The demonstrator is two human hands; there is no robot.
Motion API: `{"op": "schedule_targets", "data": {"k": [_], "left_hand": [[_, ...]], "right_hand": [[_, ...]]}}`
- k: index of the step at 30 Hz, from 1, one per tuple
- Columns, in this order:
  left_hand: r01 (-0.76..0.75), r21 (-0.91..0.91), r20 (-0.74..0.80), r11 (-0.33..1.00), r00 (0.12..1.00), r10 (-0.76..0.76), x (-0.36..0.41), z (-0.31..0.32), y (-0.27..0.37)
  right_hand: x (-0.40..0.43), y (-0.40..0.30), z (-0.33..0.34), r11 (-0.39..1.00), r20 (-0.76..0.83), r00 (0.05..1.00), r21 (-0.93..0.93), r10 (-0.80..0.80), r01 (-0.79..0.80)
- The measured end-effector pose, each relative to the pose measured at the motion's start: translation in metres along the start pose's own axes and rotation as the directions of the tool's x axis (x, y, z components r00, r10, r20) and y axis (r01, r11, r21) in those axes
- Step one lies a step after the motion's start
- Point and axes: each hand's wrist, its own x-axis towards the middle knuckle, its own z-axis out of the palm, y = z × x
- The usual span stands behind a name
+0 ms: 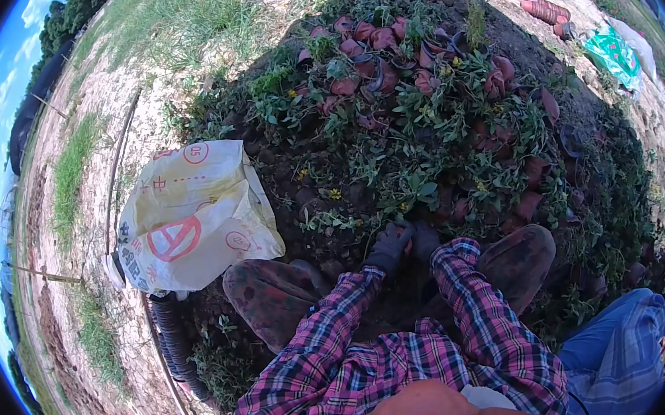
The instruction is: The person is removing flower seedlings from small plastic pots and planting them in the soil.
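My left hand (388, 248), in a dark grey glove, is closed around a small reddish-brown plastic pot (408, 246), of which only a sliver shows. Close against it is my right hand (425, 241), gloved alike; its fingers are mostly hidden, so its grip cannot be made out. Both hands are low between my bent knees, at the near edge of a heap of leafy green plants (415, 155) with small yellow flowers. Crumpled reddish-brown pots (382, 38) lie among the leaves, mostly toward the far side. Dark soil clods (333, 266) lie just left of my hands.
A white woven sack (205, 219) with red printing stands left of my knee. Below it is a row of nested dark pots (179, 337). A person's blue-clad leg (613, 342) is close at right. Stacked reddish pots (544, 12) and a green plastic bag (614, 54) lie far right.
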Motion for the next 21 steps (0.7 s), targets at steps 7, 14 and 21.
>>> {"op": "schedule_targets", "data": {"k": [7,14,21], "left_hand": [[-0.133,-0.065,0.110,0.989,0.984,0.140,0.019,-0.134,0.003],[0.045,0.126,-0.245,0.991,0.969,-0.013,-0.027,-0.231,-0.019],[-0.006,-0.022,-0.097,1.000,0.995,0.004,-0.034,-0.219,-0.033]], "right_hand": [[0.048,-0.020,-0.113,0.843,0.579,0.774,-0.259,-0.255,0.472],[0.092,-0.026,-0.210,0.908,-0.068,0.970,0.344,-0.232,0.241],[0.172,-0.038,-0.216,0.956,-0.425,0.885,0.129,-0.189,0.265]]}}
